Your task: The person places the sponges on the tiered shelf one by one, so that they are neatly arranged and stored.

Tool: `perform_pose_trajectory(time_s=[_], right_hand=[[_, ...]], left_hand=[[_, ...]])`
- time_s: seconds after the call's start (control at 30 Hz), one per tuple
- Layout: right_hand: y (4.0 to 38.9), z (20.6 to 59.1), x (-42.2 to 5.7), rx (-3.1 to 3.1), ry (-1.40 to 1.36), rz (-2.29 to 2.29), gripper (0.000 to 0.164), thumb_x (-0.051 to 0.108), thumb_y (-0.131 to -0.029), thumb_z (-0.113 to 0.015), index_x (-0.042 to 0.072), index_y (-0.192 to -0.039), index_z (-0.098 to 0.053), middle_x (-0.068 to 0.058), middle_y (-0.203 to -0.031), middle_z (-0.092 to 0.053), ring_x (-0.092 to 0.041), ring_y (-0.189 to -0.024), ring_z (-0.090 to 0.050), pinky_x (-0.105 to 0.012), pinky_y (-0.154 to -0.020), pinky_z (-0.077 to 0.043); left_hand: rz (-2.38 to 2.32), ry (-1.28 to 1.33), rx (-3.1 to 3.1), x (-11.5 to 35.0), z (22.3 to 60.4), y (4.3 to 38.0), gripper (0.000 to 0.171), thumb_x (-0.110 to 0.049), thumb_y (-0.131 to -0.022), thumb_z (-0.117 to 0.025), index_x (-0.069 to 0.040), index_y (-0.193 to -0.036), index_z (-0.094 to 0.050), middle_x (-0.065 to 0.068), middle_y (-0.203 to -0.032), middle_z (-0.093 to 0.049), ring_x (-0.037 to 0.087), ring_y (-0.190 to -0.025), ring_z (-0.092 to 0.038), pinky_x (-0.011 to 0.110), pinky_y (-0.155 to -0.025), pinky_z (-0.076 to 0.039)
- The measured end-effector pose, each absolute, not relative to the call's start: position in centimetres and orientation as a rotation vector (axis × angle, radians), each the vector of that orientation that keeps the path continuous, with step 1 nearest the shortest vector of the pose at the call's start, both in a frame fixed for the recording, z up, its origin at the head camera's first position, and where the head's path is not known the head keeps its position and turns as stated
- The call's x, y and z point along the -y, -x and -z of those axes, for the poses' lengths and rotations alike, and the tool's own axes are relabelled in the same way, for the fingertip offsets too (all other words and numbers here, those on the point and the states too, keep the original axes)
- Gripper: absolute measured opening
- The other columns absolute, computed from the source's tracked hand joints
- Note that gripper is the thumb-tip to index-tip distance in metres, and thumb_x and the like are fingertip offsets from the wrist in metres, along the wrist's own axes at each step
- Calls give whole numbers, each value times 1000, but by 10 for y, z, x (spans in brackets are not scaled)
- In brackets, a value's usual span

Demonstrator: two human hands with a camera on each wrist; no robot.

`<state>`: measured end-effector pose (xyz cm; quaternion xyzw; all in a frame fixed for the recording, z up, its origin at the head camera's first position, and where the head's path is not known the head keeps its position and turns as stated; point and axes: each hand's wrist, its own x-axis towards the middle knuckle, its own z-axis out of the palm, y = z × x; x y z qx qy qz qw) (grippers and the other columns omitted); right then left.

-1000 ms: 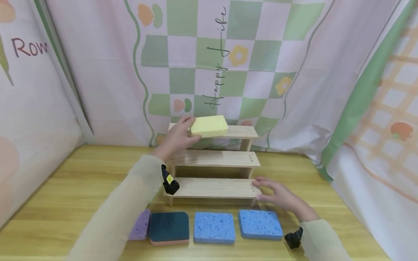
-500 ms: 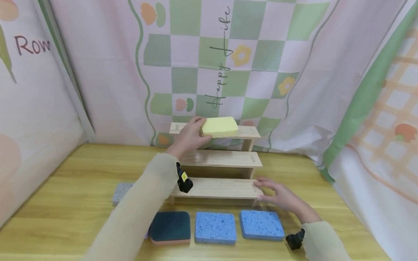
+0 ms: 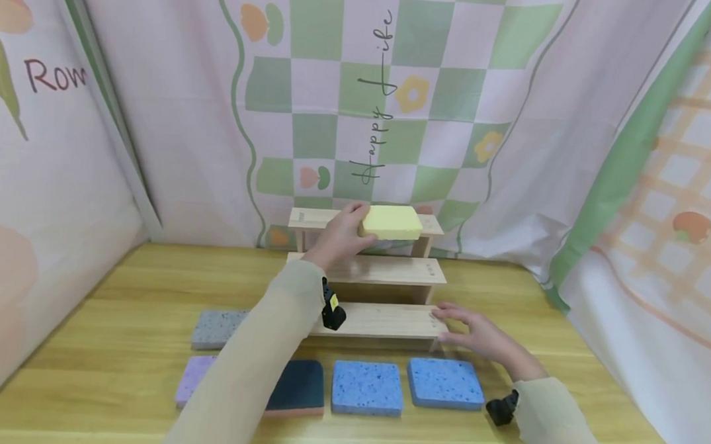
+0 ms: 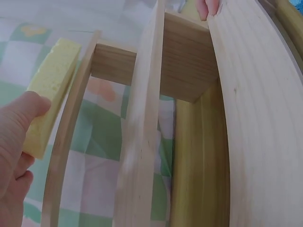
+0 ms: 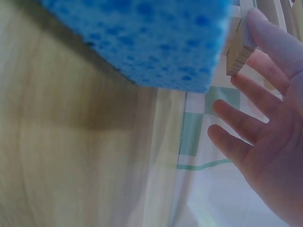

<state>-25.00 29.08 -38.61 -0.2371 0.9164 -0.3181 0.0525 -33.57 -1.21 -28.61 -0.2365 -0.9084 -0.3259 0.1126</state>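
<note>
My left hand (image 3: 343, 235) pinches a pale yellow sponge (image 3: 393, 222) by its left end, thumb on the near side. In the head view the sponge overlaps the right part of the top board of a three-tier wooden shelf (image 3: 383, 269). The left wrist view shows the sponge (image 4: 52, 90) beside that board's edge, tilted in the picture. My right hand (image 3: 476, 333) holds the right end of the lowest board, thumb at the front corner and forefinger toward the back. Its other fingers (image 5: 236, 120) spread loosely in the right wrist view.
On the table before the shelf lie two blue speckled sponges (image 3: 366, 388), a dark green sponge with a pink underside (image 3: 301, 385), a purple sponge (image 3: 192, 377) and a grey sponge (image 3: 216, 328). My left sleeve partly covers some of these. A patterned curtain (image 3: 314, 88) hangs behind the shelf.
My left hand has carried the yellow sponge rightward along the top board, and slightly lower lately. The grey sponge has come into sight from behind the sleeve. The right hand keeps its place.
</note>
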Motion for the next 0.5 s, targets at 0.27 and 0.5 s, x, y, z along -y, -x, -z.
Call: perform_pose_trajectory(time_s=[0.27,0.5], right_hand=[[250,386,-291,-2794,723,953,56,34,-86,-63,5,-132,-50,-24,-142,-30,-47,-127,-26,-63,-97,-25],[249,386,-291,-2792,704,951,57,35,-86,-63,5,-132,-49,-24,-142,-30,-48,-127,-25,-63,-97,-26]], left_hand=[[950,693,2694,5,287,336,68,-30,-87,-64,-7,-142,-34,7,-145,-30,22,-128,-34,31,-105,-27],[978,657,2701,2,289,337,61,-30,-89,-59,-9,-141,-35,8,-149,-24,17,-136,-18,28,-109,-14]])
